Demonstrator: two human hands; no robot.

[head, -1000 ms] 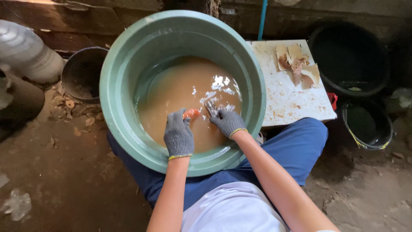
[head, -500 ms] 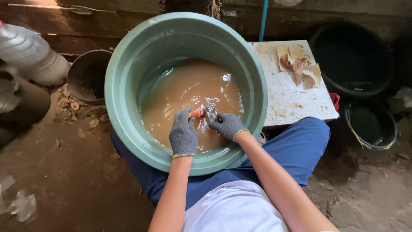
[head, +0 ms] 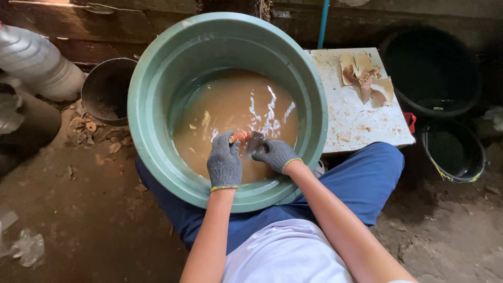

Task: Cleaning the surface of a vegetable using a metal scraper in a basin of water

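A large green basin [head: 157, 78] rests tilted against my knees, part full of muddy brown water [head: 225, 112]. My left hand [head: 224, 161], in a grey knit glove, grips a small orange piece [head: 240, 137] just above the water. My right hand [head: 276, 154], also gloved, holds a dark flat blade-like thing [head: 255, 142] against that orange piece. Both hands meet over the near side of the basin. Pale scraps float in the water.
A white board [head: 356, 118] with brown peel scraps [head: 365, 78] lies right of the basin. Two black buckets [head: 432, 71] [head: 455, 151] stand at the right. At the left are a dark pot [head: 107, 89] and a clear plastic bottle [head: 36, 63]. Dirt floor all around.
My hands stayed together on the orange piece and dropped slightly toward the basin's near rim. The water sloshes, and the view has shifted a little.
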